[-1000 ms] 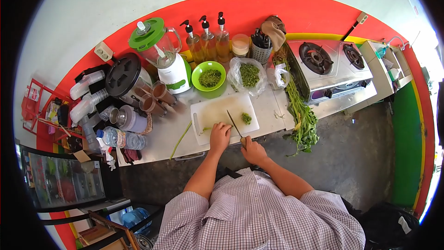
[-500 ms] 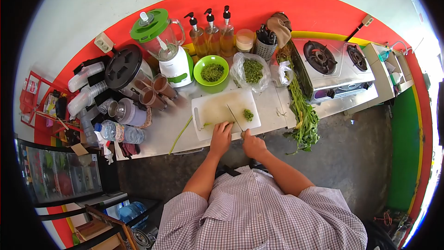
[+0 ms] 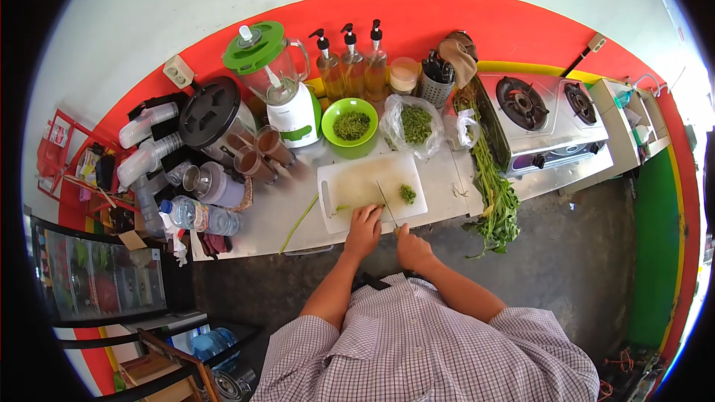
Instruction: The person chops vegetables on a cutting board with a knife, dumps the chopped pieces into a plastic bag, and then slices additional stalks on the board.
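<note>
My right hand (image 3: 414,249) is closed round the handle of a knife (image 3: 386,202), whose blade points away from me over the white cutting board (image 3: 334,177). On the board's near edge, my left hand (image 3: 364,229) rests with fingers curled and pressed down, just left of the blade. A bit of green shows by its fingertips; what lies under them is hidden. A small pile of chopped greens (image 3: 407,193) sits right of the knife. Left of the board lies a long green stalk (image 3: 300,225).
Behind the board stand a green bowl (image 3: 351,150) and a plastic bag (image 3: 392,128), both holding chopped greens. A leafy bunch (image 3: 495,201) hangs over the counter edge beside the gas stove (image 3: 551,145). A blender (image 3: 290,115), pump bottles (image 3: 351,67) and brown cups (image 3: 255,164) stand farther back.
The whole view has shifted slightly, so things appear a little lower and farther right. Both hands and the knife keep nearly the same place on the board.
</note>
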The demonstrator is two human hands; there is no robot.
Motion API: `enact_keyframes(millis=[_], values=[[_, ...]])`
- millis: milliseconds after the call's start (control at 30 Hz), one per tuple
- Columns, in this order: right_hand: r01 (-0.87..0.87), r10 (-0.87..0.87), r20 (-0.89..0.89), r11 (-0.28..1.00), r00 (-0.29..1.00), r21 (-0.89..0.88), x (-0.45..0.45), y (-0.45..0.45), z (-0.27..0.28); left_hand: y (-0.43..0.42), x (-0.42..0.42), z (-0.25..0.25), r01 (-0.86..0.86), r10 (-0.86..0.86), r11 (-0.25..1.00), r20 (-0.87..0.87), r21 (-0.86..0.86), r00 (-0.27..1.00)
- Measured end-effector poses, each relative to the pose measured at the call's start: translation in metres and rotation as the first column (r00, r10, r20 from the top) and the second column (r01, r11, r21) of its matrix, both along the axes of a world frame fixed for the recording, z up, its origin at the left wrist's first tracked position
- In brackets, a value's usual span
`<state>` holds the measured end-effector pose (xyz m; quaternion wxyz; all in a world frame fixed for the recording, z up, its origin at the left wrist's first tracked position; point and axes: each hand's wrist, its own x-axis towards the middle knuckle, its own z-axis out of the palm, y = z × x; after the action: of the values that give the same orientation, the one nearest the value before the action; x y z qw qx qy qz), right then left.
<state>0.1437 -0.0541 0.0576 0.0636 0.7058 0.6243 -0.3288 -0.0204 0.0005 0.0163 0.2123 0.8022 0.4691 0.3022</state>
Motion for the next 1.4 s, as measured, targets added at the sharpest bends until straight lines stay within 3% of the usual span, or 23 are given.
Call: enact_keyframes(millis=[600, 800, 1000, 1400], values=[[-0.089, 0.089, 0.02, 0.996, 0.996, -0.016, 0.005, 0.015, 0.011, 0.0, -0.004, -0.002, 0.013, -0.013, 1.0, 0.048, -0.018, 0.999], [-0.038, 0.039, 0.021, 0.999, 0.999, -0.039, -0.004, 0.002, -0.002, 0.003, -0.004, -0.004, 0.007, -0.004, 0.999, 0.055, -0.052, 0.998], [-0.063, 0.064, 0.004, 0.997, 0.998, -0.04, 0.002, 0.017, 0.016, 0.003, 0.0, -0.003, -0.036, 0.038, 0.999, 0.108, -0.018, 0.993], [-0.043, 0.044, 0.029, 0.999, 0.999, -0.024, -0.007, 0.004, 0.001, 0.015, 0.013, -0.004, -0.151, 0.151, 0.989, 0.117, -0.006, 0.982]])
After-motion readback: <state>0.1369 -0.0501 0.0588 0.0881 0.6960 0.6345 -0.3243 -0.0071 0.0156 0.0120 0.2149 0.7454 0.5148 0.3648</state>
